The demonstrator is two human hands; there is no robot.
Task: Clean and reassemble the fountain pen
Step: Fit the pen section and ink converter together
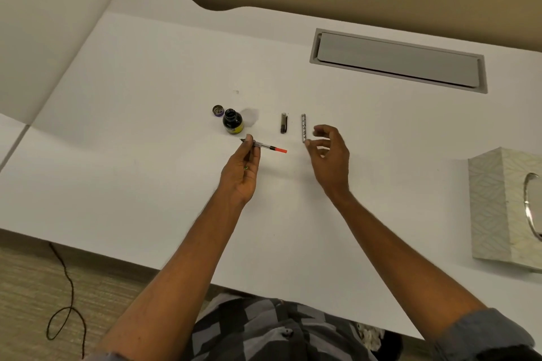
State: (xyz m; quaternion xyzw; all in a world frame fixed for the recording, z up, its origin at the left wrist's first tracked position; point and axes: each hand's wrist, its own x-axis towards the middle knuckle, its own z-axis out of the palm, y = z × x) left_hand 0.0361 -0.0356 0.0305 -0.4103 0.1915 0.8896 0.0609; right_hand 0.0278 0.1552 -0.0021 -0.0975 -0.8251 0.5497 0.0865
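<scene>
Left hand (pixel 240 173): palm up over the desk (pixel 146 170); thumb and fingertips pinch the nib unit near its nib end
Nib unit (pixel 268 147): held just off the desk, close to level; dark nib points left toward the ink bottle, clear tube runs right and ends in a red tip; the red tip sticks out free between the two hands
Right hand (pixel 328 155): relaxed, fingers loosely curved, nothing in it; lowest fingertip sits right at the near end of the barrel, contact cannot be told, slight blur
Barrel (pixel 303 127): pale with dark pattern, lying flat on the desk, long axis running away from the person; just left of the right hand
Cap (pixel 283 123): dark, lying flat, parallel to the barrel and just left of it, the two apart
Ink bottle (pixel 232 121): upright, uncapped, dark ink, yellow label; just beyond the left fingertips, left of the cap
Lid (pixel 218 110): small, purple rim, open side up; just beside the bottle at its far left
Tissue box (pixel 498 205): pale patterned, at the desk's right edge, well apart from the pen parts
Hatch (pixel 399 60): grey cable flap set in the desk, far right, closed
Cord (pixel 64 296): dark, looped on the floor, lower left
</scene>
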